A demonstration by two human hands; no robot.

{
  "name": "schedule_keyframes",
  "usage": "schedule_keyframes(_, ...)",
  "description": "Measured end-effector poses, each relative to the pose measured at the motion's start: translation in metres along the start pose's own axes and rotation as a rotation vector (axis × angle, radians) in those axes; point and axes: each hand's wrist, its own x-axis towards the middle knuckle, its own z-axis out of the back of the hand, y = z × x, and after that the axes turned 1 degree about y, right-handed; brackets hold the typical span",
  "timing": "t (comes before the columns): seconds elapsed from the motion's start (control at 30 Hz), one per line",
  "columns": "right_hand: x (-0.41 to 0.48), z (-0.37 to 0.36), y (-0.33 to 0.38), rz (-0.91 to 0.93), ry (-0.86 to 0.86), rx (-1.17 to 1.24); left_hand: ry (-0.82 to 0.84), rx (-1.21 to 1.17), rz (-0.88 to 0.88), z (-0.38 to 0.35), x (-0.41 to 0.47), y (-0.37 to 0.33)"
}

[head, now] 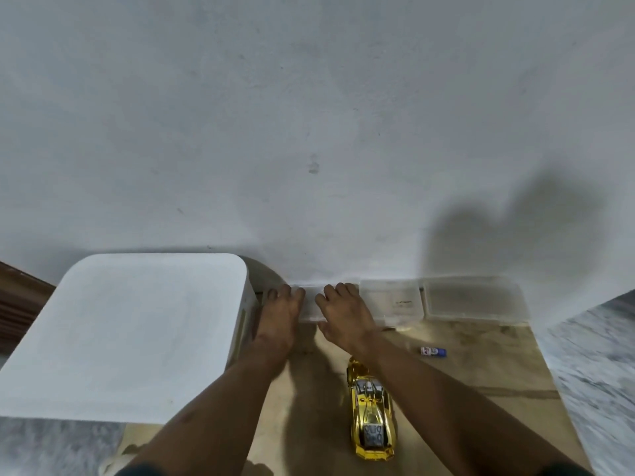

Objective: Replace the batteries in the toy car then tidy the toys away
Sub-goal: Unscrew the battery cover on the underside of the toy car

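Head: fingers [330,291] hold box [311,305]; car [372,417] under right forearm.

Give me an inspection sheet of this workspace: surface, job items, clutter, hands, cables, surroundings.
Surface: tan mat on speckled grey floor.
Job's things: gold toy car on the mat; one battery lying loose to its right; small clear box at the wall.
Clutter: clear tub, flat clear container, large white bin on the left.
Hands: left hand and right hand both hold the small clear box.
Cables: nothing seen.
Surroundings: white wall, shadowed at right.
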Motion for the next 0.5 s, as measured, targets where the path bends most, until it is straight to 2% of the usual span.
schedule_keyframes(0.5, -0.004, 0.003, 0.013, -0.053, -0.027, 0.01, -0.001, -0.074, 0.014, 0.001, -0.003, 0.0)
